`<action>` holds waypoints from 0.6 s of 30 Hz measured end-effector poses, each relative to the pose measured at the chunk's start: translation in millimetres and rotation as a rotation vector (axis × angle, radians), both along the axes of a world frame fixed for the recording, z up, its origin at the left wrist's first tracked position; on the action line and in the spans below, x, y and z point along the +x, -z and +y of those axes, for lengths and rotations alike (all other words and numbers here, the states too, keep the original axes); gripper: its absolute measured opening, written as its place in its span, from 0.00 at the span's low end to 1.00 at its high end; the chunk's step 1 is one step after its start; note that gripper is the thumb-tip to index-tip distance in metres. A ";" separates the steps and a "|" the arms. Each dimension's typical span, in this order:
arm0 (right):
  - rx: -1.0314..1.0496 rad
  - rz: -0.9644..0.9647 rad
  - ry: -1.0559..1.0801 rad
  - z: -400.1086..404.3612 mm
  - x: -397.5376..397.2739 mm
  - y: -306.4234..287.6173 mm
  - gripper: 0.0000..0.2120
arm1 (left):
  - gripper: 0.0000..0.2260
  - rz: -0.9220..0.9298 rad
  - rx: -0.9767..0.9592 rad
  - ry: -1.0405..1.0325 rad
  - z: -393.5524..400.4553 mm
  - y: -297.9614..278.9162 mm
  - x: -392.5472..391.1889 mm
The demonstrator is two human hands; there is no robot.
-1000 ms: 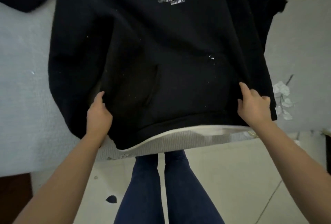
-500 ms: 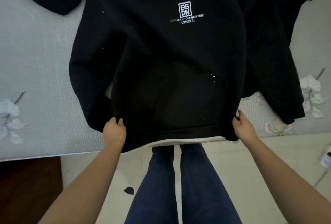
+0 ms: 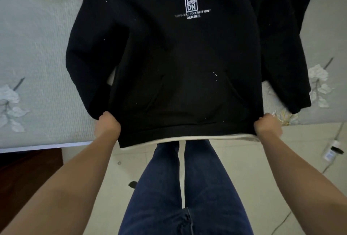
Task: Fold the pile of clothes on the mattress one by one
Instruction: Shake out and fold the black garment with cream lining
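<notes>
While the left hand (image 3: 108, 125) and right hand (image 3: 267, 126) each pinch a hem corner in a closed grip, the black hoodie (image 3: 174, 62) lies face up on the mattress (image 3: 37, 47); uneven pulling could drag it off the edge.

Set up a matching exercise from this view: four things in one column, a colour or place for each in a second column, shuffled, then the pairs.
Things:
1. hoodie
2. mattress
3. left hand
4. right hand

Descriptions:
A. pale grey-green with white flowers
B. grips the hem corner on the image's right
C. black with a white chest logo
D. grips the hem corner on the image's left

Pairs: 1-C, 2-A, 3-D, 4-B
</notes>
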State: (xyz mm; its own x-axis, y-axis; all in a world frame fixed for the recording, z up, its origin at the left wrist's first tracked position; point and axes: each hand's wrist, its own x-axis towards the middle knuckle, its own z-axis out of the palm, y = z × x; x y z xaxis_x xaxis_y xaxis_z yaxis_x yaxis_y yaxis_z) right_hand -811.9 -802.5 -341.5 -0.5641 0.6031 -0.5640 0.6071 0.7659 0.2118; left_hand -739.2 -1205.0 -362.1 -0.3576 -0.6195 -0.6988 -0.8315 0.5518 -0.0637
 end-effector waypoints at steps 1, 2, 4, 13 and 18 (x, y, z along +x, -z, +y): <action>0.034 -0.018 -0.032 -8.1 0.7 2.0 0.15 | 0.17 -0.003 -0.030 0.052 4.9 0.4 1.1; 0.055 -0.001 -0.078 -16.7 0.4 3.9 0.18 | 0.21 0.026 -0.066 0.109 10.4 -0.6 1.0; 0.012 0.118 -0.210 -34.5 -3.1 7.2 0.25 | 0.28 0.177 -0.126 0.301 22.9 -2.1 -3.5; -0.158 0.093 -0.504 -82.6 -35.5 37.6 0.31 | 0.26 0.180 0.031 0.601 94.9 24.0 -52.2; -0.029 -0.110 -0.764 -65.1 -56.0 41.9 0.26 | 0.08 0.021 0.092 0.818 79.6 34.4 -69.3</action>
